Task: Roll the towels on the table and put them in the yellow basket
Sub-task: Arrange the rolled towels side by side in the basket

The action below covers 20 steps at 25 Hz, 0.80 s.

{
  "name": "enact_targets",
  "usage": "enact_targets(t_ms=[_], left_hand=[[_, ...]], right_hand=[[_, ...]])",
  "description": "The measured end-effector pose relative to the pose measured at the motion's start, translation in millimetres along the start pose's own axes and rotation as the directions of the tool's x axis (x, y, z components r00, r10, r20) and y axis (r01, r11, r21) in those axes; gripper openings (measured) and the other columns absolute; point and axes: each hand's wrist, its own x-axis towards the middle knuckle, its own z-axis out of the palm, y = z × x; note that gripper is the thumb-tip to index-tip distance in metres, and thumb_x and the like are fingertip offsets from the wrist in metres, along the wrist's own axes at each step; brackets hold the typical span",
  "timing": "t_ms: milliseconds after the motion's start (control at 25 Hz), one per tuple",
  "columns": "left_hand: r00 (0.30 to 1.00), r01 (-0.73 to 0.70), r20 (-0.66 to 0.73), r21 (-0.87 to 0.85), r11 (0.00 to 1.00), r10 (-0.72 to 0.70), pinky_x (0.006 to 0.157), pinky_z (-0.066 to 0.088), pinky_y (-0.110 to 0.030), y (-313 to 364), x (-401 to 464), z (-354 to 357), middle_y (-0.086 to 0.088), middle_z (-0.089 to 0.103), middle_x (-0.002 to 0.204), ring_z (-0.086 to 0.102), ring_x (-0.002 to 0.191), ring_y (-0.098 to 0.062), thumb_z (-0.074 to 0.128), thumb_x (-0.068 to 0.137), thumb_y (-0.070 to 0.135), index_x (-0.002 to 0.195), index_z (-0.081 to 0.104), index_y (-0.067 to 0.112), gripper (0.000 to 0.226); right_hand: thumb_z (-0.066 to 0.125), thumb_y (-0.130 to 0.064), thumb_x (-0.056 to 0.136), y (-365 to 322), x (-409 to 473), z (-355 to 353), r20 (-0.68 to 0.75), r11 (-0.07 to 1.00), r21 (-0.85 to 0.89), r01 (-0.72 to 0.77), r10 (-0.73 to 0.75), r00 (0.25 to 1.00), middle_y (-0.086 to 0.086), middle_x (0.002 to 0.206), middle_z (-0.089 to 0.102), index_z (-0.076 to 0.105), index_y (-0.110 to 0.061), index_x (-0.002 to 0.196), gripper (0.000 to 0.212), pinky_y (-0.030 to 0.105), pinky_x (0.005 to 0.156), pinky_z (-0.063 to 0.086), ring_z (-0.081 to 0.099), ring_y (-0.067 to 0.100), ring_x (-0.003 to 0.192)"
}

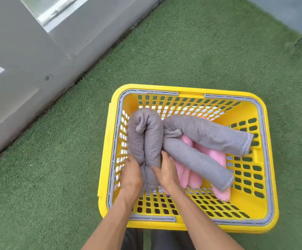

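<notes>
We count one yellow basket [254, 225] on green turf [47, 177]; all places are given from it.

Inside: two rolled grey towels and pink towels [184, 175] whose number we cannot tell.

- Left grey towel [145, 134]: bent double by the left wall, gripped low down by our left hand [131, 175] and right hand [166, 173].
- Right grey towel [197, 147]: bent, lying on the pink.

Beyond its far left corner: a grey wall [20, 60]. We read no labels.
</notes>
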Motion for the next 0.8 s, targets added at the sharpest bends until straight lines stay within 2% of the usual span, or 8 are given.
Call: enact_targets(t_ms=[120, 240, 320, 400, 480, 560, 680, 800], left_hand=[[0.993, -0.031, -0.119, -0.086, 0.996, 0.021, 0.071, 0.051, -0.042, 15, -23, -3, -0.011, 0.055, 0.110, 0.063, 0.093, -0.031, 0.050, 0.096, 0.031, 0.116, 0.046, 0.007, 0.032], [0.999, -0.047, -0.026, -0.287, 0.957, 0.041, 0.074, 0.048, -0.039, 57, -44, 15, -0.016, 0.066, 0.099, 0.064, 0.090, -0.034, 0.047, 0.095, 0.045, 0.100, 0.058, 0.004, 0.042], [0.989, 0.118, 0.139, -0.513, 0.850, -0.054, 0.080, 0.046, -0.037, 98, -46, 30, -0.021, 0.067, 0.103, 0.062, 0.099, -0.038, 0.049, 0.092, 0.053, 0.103, 0.060, -0.001, 0.057], [0.963, 0.263, 0.234, -0.683, 0.681, -0.136, 0.090, 0.045, -0.035, 136, -44, 46, -0.021, 0.065, 0.115, 0.059, 0.112, -0.036, 0.057, 0.087, 0.054, 0.115, 0.059, -0.002, 0.063], [0.944, 0.330, 0.253, -0.765, 0.553, -0.214, 0.095, 0.045, -0.035, 163, -40, 59, -0.020, 0.063, 0.121, 0.057, 0.117, -0.035, 0.068, 0.080, 0.051, 0.124, 0.053, -0.002, 0.071], [0.916, 0.387, 0.267, -0.787, 0.481, -0.301, 0.096, 0.045, -0.036, 176, -36, 66, -0.022, 0.059, 0.125, 0.056, 0.117, -0.037, 0.076, 0.076, 0.042, 0.128, 0.044, -0.003, 0.076], [0.924, 0.372, 0.238, -0.750, 0.547, -0.300, 0.095, 0.044, -0.036, 179, -40, 64, -0.023, 0.057, 0.126, 0.055, 0.116, -0.038, 0.076, 0.078, 0.028, 0.128, 0.039, -0.003, 0.069], [0.990, 0.133, 0.063, -0.720, 0.681, -0.127, 0.095, 0.042, -0.036, 167, -60, 55, -0.018, 0.058, 0.124, 0.054, 0.116, -0.035, 0.073, 0.076, 0.023, 0.129, 0.042, 0.001, 0.065]], right_hand=[[0.068, -0.025, 0.083, 4, -12, -54, -0.213, 0.988, -0.120, 0.096, -0.120, 0.970, 0.006, 0.118, 0.058, 0.056, -0.018, 0.125, 0.044, 0.036, 0.095, 0.041, 0.053, 0.026, 0.112], [0.071, -0.029, 0.079, 18, -1, -122, -0.423, 0.887, -0.457, 0.068, -0.284, 0.861, 0.008, 0.124, 0.054, 0.056, -0.022, 0.126, 0.050, 0.044, 0.093, 0.041, 0.048, 0.031, 0.115], [0.073, -0.031, 0.078, 35, 19, -157, -0.382, 0.804, -0.595, 0.008, -0.291, 0.877, 0.012, 0.135, 0.048, 0.048, -0.019, 0.134, 0.062, 0.046, 0.097, 0.038, 0.041, 0.033, 0.126], [0.073, -0.027, 0.079, 54, 40, -176, -0.323, 0.716, -0.697, -0.018, -0.292, 0.900, 0.012, 0.135, 0.048, 0.044, -0.015, 0.137, 0.066, 0.043, 0.097, 0.036, 0.041, 0.031, 0.127], [0.071, -0.023, 0.081, 67, 52, -180, -0.331, 0.642, -0.764, -0.068, -0.300, 0.895, 0.010, 0.120, 0.058, 0.045, -0.015, 0.136, 0.061, 0.039, 0.089, 0.035, 0.049, 0.028, 0.113], [0.067, -0.023, 0.084, 71, 53, -180, -0.351, 0.620, -0.775, -0.128, -0.252, 0.902, 0.007, 0.107, 0.062, 0.050, -0.017, 0.130, 0.049, 0.038, 0.082, 0.034, 0.053, 0.027, 0.102], [0.060, -0.023, 0.088, 71, 33, -176, -0.306, 0.730, -0.665, -0.158, -0.073, 0.949, 0.009, 0.115, 0.058, 0.052, -0.015, 0.123, 0.036, 0.045, 0.082, 0.040, 0.051, 0.031, 0.109], [0.060, -0.026, 0.089, 81, -8, -172, -0.299, 0.883, -0.430, -0.190, 0.059, 0.952, 0.015, 0.112, 0.057, 0.050, -0.008, 0.120, 0.037, 0.046, 0.079, 0.046, 0.053, 0.037, 0.107]])
